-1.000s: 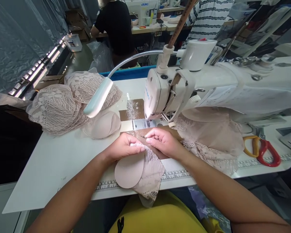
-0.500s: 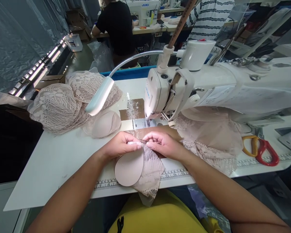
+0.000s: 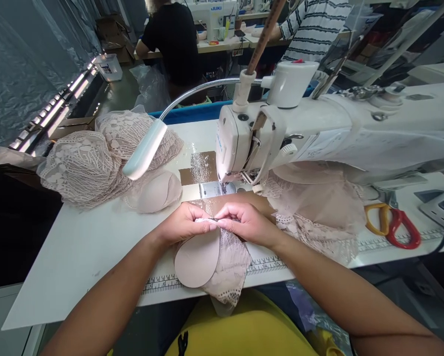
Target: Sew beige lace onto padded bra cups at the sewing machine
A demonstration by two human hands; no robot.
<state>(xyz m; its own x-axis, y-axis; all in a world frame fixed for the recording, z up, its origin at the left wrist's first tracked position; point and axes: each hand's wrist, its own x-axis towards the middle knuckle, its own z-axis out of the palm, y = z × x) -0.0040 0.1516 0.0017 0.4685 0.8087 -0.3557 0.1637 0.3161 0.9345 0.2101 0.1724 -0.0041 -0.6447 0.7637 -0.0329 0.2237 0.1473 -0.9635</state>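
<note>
My left hand (image 3: pixel 187 223) is closed, pinching the top edge of a beige foam cup (image 3: pixel 197 259) with a pale lace piece (image 3: pixel 230 267) beside and under it. My right hand (image 3: pixel 246 223) is closed too, its fingertips meeting the left ones on the same edge, with a thin dark metal tool (image 3: pixel 215 219) between them. Both hands rest on the white table (image 3: pixel 96 242) just in front of the sewing machine (image 3: pixel 318 133) and its needle area (image 3: pixel 227 187).
A heap of lace cups (image 3: pixel 96 158) lies at the left under the gooseneck lamp (image 3: pixel 145 150). More lace pieces (image 3: pixel 318 207) sit under the machine arm. Red and yellow scissors (image 3: pixel 392 225) lie at the right. Two people work at machines behind.
My right hand has closed in toward the left until the fingertips meet on the cup's edge. The view has shifted slightly; the cup and lace stay in place.
</note>
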